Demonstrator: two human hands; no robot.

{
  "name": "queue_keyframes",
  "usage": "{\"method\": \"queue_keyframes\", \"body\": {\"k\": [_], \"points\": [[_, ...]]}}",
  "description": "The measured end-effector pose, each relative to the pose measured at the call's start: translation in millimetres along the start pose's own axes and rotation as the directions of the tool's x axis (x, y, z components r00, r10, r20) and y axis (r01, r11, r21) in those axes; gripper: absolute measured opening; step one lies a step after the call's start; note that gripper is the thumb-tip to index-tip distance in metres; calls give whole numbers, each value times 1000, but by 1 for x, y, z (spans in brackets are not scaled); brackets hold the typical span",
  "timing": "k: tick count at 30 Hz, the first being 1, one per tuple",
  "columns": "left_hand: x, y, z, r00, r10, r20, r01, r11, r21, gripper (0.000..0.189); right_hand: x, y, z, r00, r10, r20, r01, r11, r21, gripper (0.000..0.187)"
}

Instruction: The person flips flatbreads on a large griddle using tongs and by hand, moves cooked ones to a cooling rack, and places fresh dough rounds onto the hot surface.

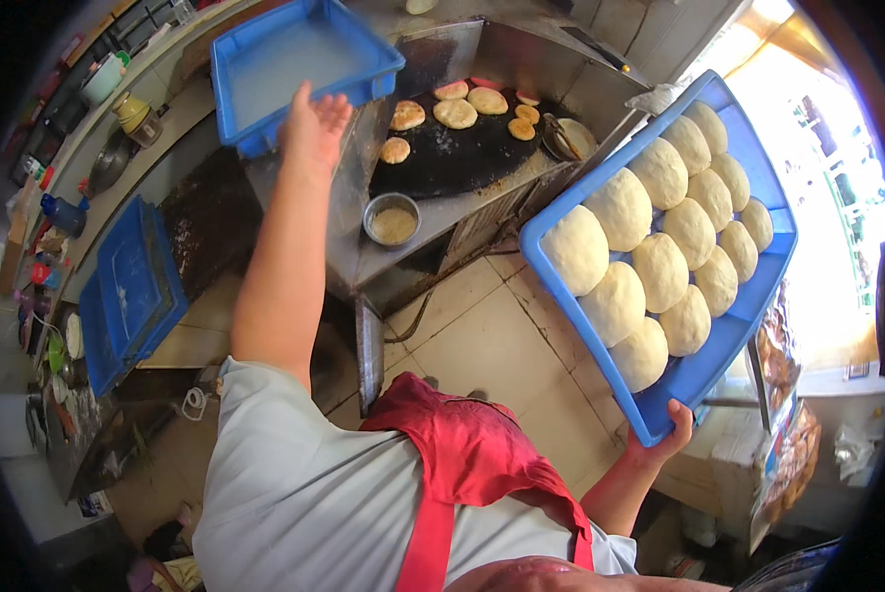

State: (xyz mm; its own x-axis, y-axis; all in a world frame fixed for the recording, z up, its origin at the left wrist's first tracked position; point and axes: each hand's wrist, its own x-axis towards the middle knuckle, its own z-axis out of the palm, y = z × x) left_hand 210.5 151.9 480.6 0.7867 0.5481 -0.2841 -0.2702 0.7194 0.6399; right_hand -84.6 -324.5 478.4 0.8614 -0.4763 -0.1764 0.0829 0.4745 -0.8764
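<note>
My left hand (315, 127) is stretched forward with the fingers loosely spread and nothing in it. It overlaps the near edge of a blue plastic tray (229, 81) whose bottom looks whitish; I cannot tell whether it touches the rim. My right hand (663, 431) grips the near corner of another blue plastic tray (577, 314), thumb on the rim. Several rows of round, pale dough balls (661, 272) sit in this tray, which slants away to the right. Its far end reaches past the griddle's right side.
Several flatbreads (455, 114) lie on a black griddle (442, 166) with metal splash walls. On its front ledge stands a metal bowl (392, 222) of pale grainy contents. Stacked blue trays (133, 285) rest at left, below a cluttered shelf. A metal panel edge (369, 355) juts above the tiled floor (487, 333).
</note>
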Motion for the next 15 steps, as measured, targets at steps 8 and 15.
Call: {"method": "queue_keyframes", "body": {"k": [8, 15], "points": [[9, -18, 39, 952, 152, -266, -111, 980, 163, 46, 197, 7, -14, 961, 137, 239, -142, 990, 4, 35], [34, -12, 32, 880, 95, -465, 11, 975, 221, 54, 311, 20, 12, 782, 316, 537, -344, 938, -51, 62]]}}
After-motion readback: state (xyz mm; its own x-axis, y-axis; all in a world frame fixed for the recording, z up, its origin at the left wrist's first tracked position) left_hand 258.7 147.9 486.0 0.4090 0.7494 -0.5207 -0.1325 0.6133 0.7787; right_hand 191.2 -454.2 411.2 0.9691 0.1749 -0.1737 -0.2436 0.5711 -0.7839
